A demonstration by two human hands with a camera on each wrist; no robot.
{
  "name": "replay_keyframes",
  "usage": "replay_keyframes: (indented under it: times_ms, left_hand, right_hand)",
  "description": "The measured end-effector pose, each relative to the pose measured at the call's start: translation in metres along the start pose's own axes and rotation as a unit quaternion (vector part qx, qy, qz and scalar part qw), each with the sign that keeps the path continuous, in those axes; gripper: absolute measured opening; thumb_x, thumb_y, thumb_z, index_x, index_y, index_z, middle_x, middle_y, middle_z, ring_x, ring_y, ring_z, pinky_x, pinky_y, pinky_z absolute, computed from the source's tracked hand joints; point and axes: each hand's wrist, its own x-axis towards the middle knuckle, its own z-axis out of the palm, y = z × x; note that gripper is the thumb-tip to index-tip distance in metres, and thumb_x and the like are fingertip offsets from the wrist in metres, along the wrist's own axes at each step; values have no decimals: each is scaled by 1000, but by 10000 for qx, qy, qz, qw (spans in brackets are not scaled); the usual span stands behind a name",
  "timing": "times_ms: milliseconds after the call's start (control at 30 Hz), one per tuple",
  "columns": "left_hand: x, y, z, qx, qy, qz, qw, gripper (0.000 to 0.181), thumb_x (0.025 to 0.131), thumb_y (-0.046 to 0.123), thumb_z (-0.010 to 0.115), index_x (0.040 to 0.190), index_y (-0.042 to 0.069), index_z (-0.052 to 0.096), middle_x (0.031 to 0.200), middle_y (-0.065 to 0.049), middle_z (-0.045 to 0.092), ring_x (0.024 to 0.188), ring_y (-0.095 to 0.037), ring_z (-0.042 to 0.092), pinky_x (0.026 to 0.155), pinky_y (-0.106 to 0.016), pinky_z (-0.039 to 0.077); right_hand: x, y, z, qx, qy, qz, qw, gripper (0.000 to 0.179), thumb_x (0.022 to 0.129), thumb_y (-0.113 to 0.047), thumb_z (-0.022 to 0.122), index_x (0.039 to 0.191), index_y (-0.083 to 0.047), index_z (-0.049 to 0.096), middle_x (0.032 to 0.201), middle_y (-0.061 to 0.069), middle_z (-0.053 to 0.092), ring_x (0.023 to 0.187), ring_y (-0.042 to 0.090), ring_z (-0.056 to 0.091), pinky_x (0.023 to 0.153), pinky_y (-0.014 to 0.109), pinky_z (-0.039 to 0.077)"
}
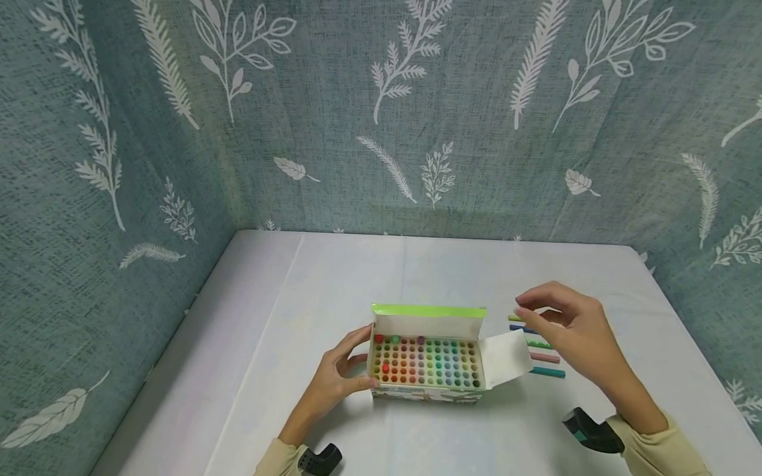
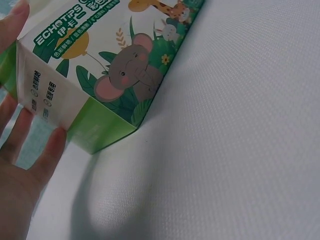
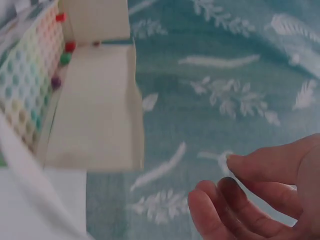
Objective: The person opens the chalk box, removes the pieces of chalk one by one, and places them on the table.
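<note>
My left hand (image 1: 336, 370) grips the left end of a printed cardboard box (image 1: 424, 395), thumb on the front, fingers behind. In the left wrist view the box (image 2: 120, 65) shows an elephant picture, with fingers along its end. Inside, rows of round holes have coloured insides, and a few ends stick up: a red one (image 1: 385, 368), a green one (image 1: 395, 339) and a purple one (image 1: 421, 340). My right hand (image 1: 568, 320) hovers over loose coloured sticks, fingers loosely bent. Thumb and fingertips stand apart with nothing between them in the right wrist view.
Right of the box lie several sticks, among them a teal one (image 1: 548, 372), a pink one (image 1: 544, 357) and a green one (image 1: 539, 344). The box's green-edged lid (image 1: 428, 323) stands up; its white side flap (image 1: 506, 358) folds out rightward. Leaf-patterned cloth (image 1: 333, 99) walls the white table (image 1: 297, 291).
</note>
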Motion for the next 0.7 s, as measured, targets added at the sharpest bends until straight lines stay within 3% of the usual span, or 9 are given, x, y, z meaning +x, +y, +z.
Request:
replay_keyframes:
  times_ms: [167,433,567,700]
  left_hand:
    - [0,0,1,81,47,-108,9999,83,75,-2,77,146,15,38,148,-6,35,134,-24,33,105,-40,41]
    - [0,-2,1,56,-10,-38,10000,82,76,-2,77,146,14,37,148,-7,35,134,-27,32,104,-40,41]
    - [0,-3,0,61,7,-10,10000,81,76,-2,76,145,13,38,148,-8,35,134,-28,33,104,-40,41]
    - [0,-2,0,59,17,-12,10000,83,75,-5,76,146,13,37,148,-8,34,134,-27,32,104,-40,41]
  right_hand:
    - [1,-11,21,210,-363,-182,9990,21,82,0,72,98,-13,69,95,1,65,83,9,62,69,18,55]
    - [2,-10,64,364,-863,-894,9916,21,81,1,72,95,-14,68,91,0,64,78,8,61,62,22,57]
    - [3,-8,84,354,-1146,-933,9884,20,81,3,72,95,-10,67,91,3,64,77,9,61,60,22,56]
    - [4,-5,99,6,-1406,-879,9862,18,81,3,71,96,-5,67,93,5,63,78,11,61,59,21,55]
